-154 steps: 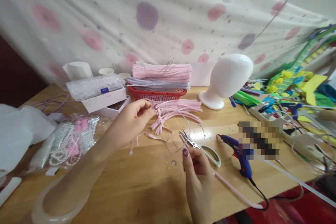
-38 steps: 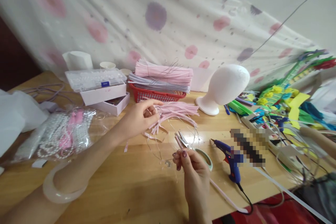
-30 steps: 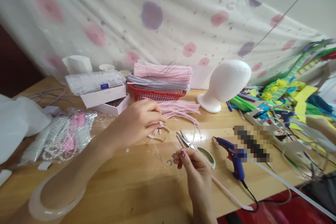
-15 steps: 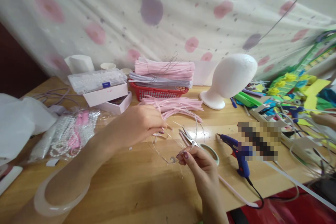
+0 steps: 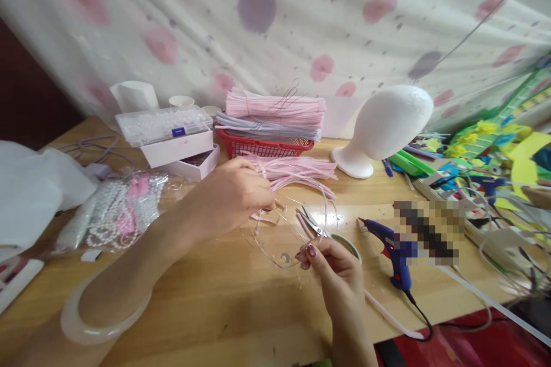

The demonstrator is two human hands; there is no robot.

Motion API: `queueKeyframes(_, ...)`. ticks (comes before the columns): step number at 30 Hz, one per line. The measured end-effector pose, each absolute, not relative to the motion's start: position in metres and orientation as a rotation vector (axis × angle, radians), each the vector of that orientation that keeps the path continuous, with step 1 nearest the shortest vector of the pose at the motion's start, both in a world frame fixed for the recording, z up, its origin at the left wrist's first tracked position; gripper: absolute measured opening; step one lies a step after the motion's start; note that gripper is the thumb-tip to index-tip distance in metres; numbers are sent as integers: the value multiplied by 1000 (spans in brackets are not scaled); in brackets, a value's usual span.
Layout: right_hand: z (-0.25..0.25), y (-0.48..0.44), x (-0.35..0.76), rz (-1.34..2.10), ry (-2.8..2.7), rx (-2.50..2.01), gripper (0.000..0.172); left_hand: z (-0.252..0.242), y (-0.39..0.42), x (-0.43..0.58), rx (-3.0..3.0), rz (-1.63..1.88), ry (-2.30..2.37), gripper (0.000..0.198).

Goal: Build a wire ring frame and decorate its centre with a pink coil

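A wire loop [image 5: 282, 267], thin and silvery, is hanging just above the middle of the wooden table [image 5: 241, 309], its strands crossing so finely that their number is not showing. The right hand [image 5: 342, 278] is pinching its near side between thumb and fingertips. The left hand [image 5: 236, 195] is keeping its fingers narrow and curled down at the far left side; whether they are gripping the wire, I cannot tell, as the hand is covering them. A few seconds ago that hand was turning its thumb and fingertips to view; now its back is facing up, so the close work seems to be centring on that hidden stretch, with the right hand steadying.

Under the wire, scissors [image 5: 319, 230] are lying open-bladed beside the right hand. Pink strips [image 5: 301, 168] are spreading just beyond the left hand, in front of a red basket [image 5: 267, 149]. Farther right, a glue gun [image 5: 394, 252] is lying on its side, and a white foam head [image 5: 387, 120] is standing behind.
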State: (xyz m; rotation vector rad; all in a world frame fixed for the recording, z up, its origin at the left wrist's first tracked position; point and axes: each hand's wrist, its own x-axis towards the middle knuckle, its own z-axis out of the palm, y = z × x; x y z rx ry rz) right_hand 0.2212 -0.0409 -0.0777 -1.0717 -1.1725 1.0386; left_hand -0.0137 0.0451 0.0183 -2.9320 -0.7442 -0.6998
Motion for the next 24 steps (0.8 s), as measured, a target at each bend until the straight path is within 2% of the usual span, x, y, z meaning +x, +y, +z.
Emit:
queueKeyframes(8, -84, -39, 224, 1085, -1053, -1129, 21, 20, 39, -10, -2841, -723, -760, 19)
queueKeyframes(13, -84, -37, 223, 1093, -1000, -1114, 33, 17, 37, -9, -2957, -769, -777, 29)
queueKeyframes(17, -86, -34, 220, 1033, -935, -1134, 29, 15, 38, -9, -2987, -811, -775, 30)
queueKeyframes(19, -85, -35, 217, 877, -930, -1162, 38, 13, 39, -9, -2973, -858, -765, 30)
queueKeyframes(21, -83, -37, 215, 570, -982, -1217, 44, 12, 40, -8, -2967, -873, -754, 30)
queueKeyframes(24, -75, -42, 217, 61, -1260, -1276, 37, 7, 41, -6, -2947, -893, -755, 31)
